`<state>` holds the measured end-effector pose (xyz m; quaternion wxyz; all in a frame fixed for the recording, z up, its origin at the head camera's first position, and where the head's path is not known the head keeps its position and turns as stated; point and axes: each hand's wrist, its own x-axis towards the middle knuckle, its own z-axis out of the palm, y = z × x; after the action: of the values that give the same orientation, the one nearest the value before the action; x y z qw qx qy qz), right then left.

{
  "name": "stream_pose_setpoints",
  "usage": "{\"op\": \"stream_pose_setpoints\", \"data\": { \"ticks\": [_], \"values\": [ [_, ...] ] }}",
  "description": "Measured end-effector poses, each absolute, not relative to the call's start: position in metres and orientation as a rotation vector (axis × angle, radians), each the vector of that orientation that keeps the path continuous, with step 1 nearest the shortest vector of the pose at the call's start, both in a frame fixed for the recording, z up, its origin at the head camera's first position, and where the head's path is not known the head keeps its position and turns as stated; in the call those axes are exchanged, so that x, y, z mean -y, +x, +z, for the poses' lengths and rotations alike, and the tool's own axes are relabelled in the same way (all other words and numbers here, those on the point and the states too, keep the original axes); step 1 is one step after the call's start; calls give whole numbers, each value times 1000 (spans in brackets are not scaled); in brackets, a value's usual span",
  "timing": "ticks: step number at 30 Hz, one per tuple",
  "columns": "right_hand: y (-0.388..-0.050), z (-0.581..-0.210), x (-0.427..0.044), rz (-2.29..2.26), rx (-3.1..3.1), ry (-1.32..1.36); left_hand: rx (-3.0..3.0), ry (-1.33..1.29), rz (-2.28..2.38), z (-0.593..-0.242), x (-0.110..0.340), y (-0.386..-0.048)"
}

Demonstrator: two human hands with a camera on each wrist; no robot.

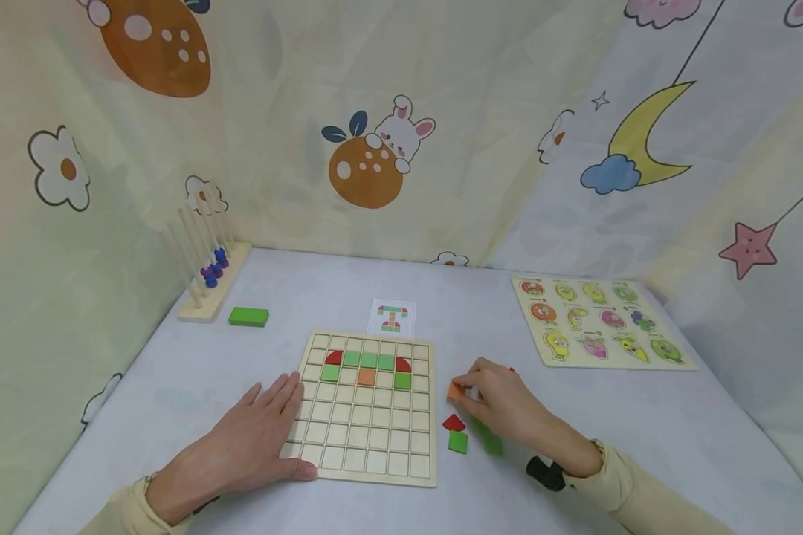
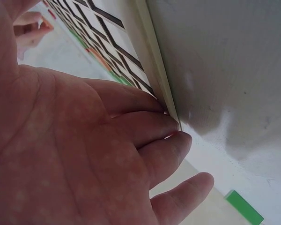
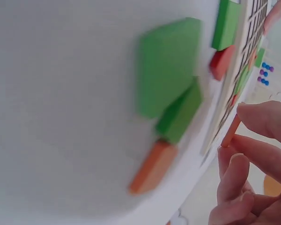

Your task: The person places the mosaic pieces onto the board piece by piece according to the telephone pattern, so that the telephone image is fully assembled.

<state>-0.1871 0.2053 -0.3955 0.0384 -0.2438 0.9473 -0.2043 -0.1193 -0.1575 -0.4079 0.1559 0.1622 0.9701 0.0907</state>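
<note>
My left hand [image 1: 257,435] lies with straight fingers along the left edge of a wooden grid board [image 1: 375,435]; its fingertips touch that edge in the left wrist view. To the board's right, my right hand [image 1: 502,401] pinches an orange square tile [image 3: 232,131] between thumb and fingers, above the table. In the board's upper rows sit red quarter-round tiles [image 1: 404,364], several green square tiles [image 1: 369,360] and one orange tile [image 1: 366,377]. Beside the board lie a loose red tile [image 1: 453,423] and a green tile [image 1: 458,442]. More green pieces [image 3: 168,70] and another orange tile [image 3: 153,166] lie under my right hand.
Behind the board is a pattern card [image 1: 407,327] with a T-like figure. A peg rack [image 1: 197,313] with blue and purple beads and a green block [image 1: 248,317] stand at left. A fruit picture board [image 1: 602,323] lies at right, with printed fabric [image 1: 482,148] behind.
</note>
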Motion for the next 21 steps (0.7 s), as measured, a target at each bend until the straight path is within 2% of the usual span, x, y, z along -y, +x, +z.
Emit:
{"op": "stream_pose_setpoints", "data": {
  "ticks": [5,14,21],
  "values": [
    [-190,-391,-179,-658,-2855,-786,-2775,458,263,-408,158,-120],
    [-198,-393,-116,-551,-2802,-1125,-2781,455,271,-408,159,-119],
    [-203,-396,-91,-473,-2802,-1222,-2776,460,259,-407,158,-119]
  ]
}}
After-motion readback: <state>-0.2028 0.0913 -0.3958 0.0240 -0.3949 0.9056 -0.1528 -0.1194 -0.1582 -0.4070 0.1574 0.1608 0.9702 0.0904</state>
